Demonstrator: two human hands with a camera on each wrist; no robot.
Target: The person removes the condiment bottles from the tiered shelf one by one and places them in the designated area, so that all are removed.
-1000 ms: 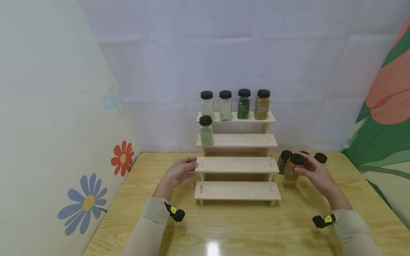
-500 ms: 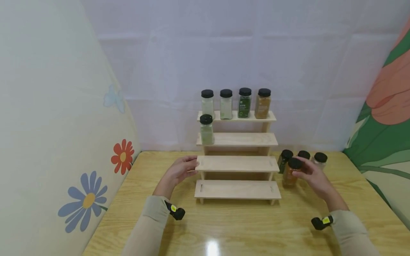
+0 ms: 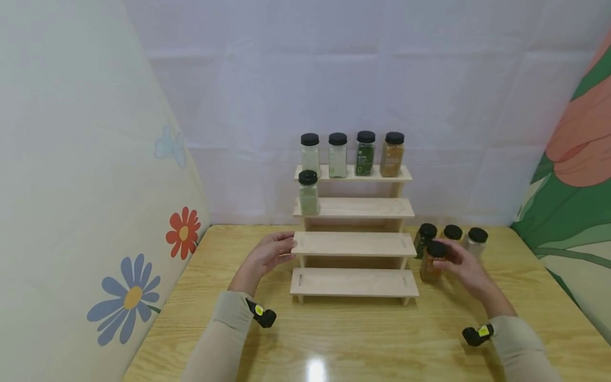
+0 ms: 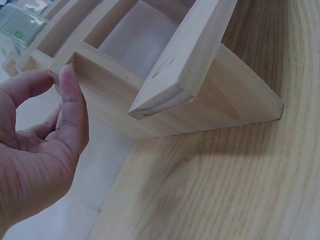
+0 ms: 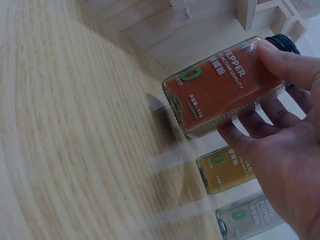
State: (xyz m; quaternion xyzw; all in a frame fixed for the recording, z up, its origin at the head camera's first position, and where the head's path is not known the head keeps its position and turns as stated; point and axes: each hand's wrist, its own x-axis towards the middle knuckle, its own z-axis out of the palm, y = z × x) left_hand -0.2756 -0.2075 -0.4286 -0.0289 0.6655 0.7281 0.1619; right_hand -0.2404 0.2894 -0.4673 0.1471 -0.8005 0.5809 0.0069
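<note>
My right hand [image 3: 465,268] grips a spice jar of orange-red powder [image 5: 220,87] with a black lid, fingers on one side and thumb on the other. The jar is nearly upright, just right of a four-step wooden rack [image 3: 353,282]; whether its base touches the table cannot be told. "PEPPER" is legible on its label. At the rack's left side, my left hand [image 3: 267,257] pinches the end of a step between thumb and index finger [image 4: 72,100]. Several black-lidded jars stand on the top step, and a pale green jar [image 3: 308,199] on the second step's left end.
Behind the held jar stand a dark green jar [image 3: 424,244], a yellow-brown jar [image 5: 227,170] and a whitish jar [image 5: 250,217] on the wooden table [image 3: 363,339]. White cloth [image 3: 258,106] hangs behind the rack, with flower-printed panels at both sides.
The orange-red jar has come down and a little toward me in my right hand, uncovering the jars behind it. My left hand keeps its place on the rack.
</note>
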